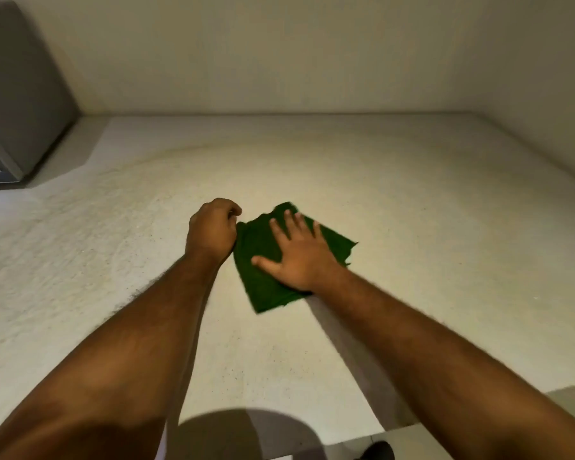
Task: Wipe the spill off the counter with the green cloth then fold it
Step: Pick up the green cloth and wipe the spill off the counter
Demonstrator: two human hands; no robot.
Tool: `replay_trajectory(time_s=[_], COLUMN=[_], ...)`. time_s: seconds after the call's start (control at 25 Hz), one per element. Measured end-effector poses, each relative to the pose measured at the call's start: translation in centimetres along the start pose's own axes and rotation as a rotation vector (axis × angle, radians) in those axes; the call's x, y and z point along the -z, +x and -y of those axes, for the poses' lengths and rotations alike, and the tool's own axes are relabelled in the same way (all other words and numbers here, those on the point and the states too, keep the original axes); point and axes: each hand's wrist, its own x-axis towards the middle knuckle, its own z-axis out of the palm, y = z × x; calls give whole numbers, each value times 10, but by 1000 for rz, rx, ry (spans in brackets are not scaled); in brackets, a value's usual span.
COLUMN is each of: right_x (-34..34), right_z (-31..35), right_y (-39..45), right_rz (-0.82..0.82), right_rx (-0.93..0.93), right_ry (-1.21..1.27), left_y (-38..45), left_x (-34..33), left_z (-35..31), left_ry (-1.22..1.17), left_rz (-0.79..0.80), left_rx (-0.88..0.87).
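A dark green cloth [263, 287] lies folded over on the pale speckled counter [412, 194], near its middle. My right hand [297, 254] rests flat on top of the cloth, fingers spread, pressing it down. My left hand [211, 232] is curled into a fist at the cloth's left edge, and it seems to pinch that edge; the fingertips are hidden. No wet spill shows on the counter around the cloth.
A grey appliance [17, 94] stands at the back left corner of the counter. A plain wall [312, 51] runs along the back. The counter's front edge [395, 429] is at the lower right, with floor and a dark shoe below it.
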Motion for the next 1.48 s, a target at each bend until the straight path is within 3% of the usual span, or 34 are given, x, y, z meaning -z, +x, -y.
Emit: replay_trajectory(time_s=[0.08, 0.16, 0.36, 0.48, 0.64, 0.84, 1.0, 1.12, 1.28, 1.4, 1.48], right_x=[-8, -5, 26, 34, 38, 17, 5, 8, 24, 26, 20], right_z=[-1, -47, -200, -233, -180, -57, -73, -148, -222, -192, -139], right_y=[-34, -54, -47, -14, 39, 55, -3, -38, -35, -6, 12], right_rz=[17, 14, -25, -43, -73, -36, -24, -67, -111, -126, -114], right_rx=[140, 142, -276, -515, -638, -206, 20, -72, -441, -613, -492], right_ry=[-11, -31, -33, 28, 86, 24, 9, -22, 7, 66, 78], left_y=[1, -1, -1, 1, 1, 3, 0, -1, -5, -2, 1], left_x=[-3, -5, -10, -13, -11, -11, -10, -8, -10, -16, -27], left_z=[4, 7, 5, 0, -1, -1, -4, -12, -28, -42, -50], left_ry=[-78, -113, 39, 100, 124, 159, 199, 245, 231, 217, 210], left_rz=[2, 5, 88, 151, 162, 149, 181, 240, 336, 338, 335], left_rx=[24, -3, -112, -96, -93, -69, -65, -43, 4, 42, 53])
